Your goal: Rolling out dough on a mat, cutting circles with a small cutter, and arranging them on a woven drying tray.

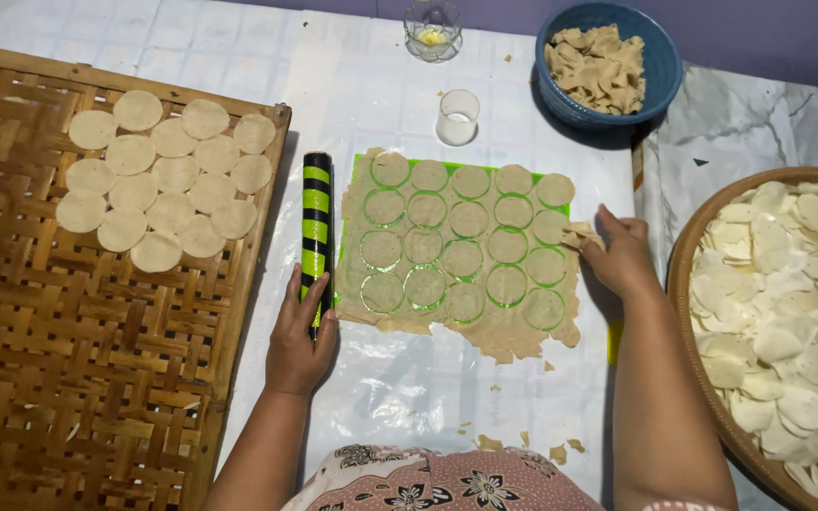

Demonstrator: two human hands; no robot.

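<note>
Dough scrap [579, 235] sits pinched in the right hand [622, 255] grip, at the sheet's [461, 248] right edge. Left hand [297, 333] fingers press together on the roller [315, 232], whose long axis runs away from the person.

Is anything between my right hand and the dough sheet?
No. The right hand is already at the right edge of the dough sheet, its fingers pinching a scrap there. The left hand rests on the striped roller, off to the other side.

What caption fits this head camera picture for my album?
Left hand rests on a striped rolling pin while right hand peels scrap from circle-cut dough.
</note>
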